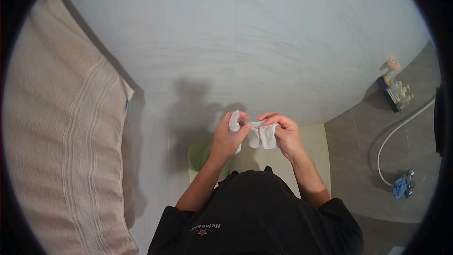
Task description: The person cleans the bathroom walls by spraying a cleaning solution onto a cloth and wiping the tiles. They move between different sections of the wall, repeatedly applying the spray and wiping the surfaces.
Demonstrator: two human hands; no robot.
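Note:
Two small white cloth-like pieces hang side by side near the middle of the view. My right hand [287, 134] pinches the white cloth [268, 137] at its upper right. My left hand [228, 137] is closed around a white object [234, 122], which looks like a bottle with a nozzle; its lower part shows below the palm. The left fingertips also reach the cloth's upper left edge. Fingers cover part of both items.
A beige towel [52, 127] hangs at the left. Below my left hand is a green basin [198, 156]. A shelf with bottles [396, 95] is on the right wall, above a hose [384, 146] and a tap with a blue cloth [400, 187].

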